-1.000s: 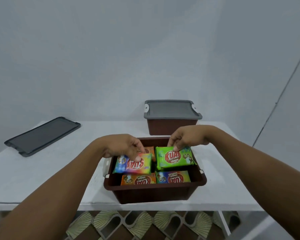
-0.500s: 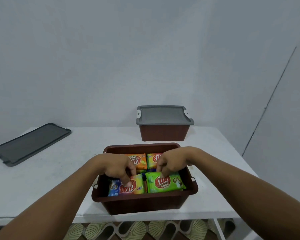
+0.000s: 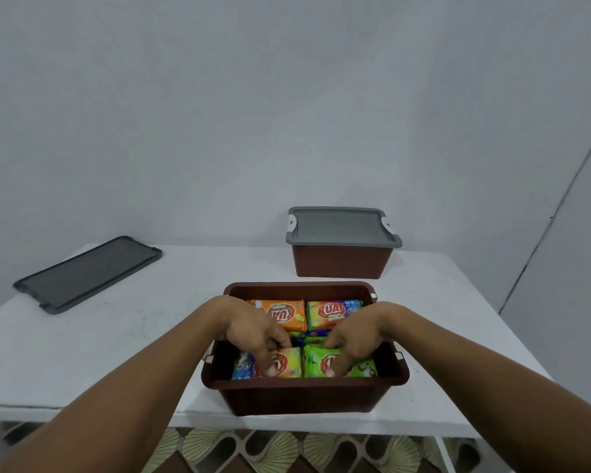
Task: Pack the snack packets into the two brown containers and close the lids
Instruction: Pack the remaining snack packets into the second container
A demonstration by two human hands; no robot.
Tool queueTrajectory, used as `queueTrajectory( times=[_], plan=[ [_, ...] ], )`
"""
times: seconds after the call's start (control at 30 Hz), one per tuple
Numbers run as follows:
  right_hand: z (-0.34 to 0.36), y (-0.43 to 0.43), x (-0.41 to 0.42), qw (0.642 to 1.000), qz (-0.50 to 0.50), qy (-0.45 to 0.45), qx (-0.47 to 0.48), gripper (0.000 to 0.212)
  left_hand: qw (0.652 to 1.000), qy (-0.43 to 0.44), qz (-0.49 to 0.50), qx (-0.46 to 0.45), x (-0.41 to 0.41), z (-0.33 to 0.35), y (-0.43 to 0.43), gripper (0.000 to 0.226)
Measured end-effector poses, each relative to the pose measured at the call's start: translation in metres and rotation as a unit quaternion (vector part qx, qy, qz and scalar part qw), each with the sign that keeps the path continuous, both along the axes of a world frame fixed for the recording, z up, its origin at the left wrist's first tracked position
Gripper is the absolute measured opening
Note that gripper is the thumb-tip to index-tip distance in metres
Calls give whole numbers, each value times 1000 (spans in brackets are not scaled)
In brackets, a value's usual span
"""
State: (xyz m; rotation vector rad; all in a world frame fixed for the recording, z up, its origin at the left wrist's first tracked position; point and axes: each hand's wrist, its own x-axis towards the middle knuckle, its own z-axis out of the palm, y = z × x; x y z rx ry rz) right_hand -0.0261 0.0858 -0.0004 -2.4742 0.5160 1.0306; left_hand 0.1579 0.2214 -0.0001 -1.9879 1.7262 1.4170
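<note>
An open brown container (image 3: pixel 304 394) stands at the table's front edge, holding several snack packets. My left hand (image 3: pixel 253 334) presses a multicoloured packet (image 3: pixel 289 365) down in its near left corner, thumb underneath at the packet's far edge. My right hand (image 3: pixel 352 337) grips a green packet (image 3: pixel 362 367) in the near right corner. An orange packet (image 3: pixel 282 314) and a yellow-green packet (image 3: pixel 333 312) lie in the far half. Behind stands a second brown container (image 3: pixel 342 262) with its grey lid (image 3: pixel 342 227) shut on it.
A loose dark grey lid (image 3: pixel 86 273) lies flat at the table's far left. The white table (image 3: pixel 116 336) ends just in front of the open container. A wall rises behind, and patterned floor shows below the table edge.
Both hands have carried their packets from the far half of the container to the near half and lowered them in. The orange and yellow-green packets behind are now uncovered.
</note>
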Motion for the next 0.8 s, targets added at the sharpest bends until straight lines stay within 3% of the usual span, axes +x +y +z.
queueTrajectory(
  times=[0.13,0.8],
  plan=[
    [-7,0,2,999,-23,0,26,51,994,-83,-64,21,-11,-1,-5,57],
    [-16,1,6,993,-87,11,83,52,998,-54,-29,23,-20,-11,-6,56]
  ],
)
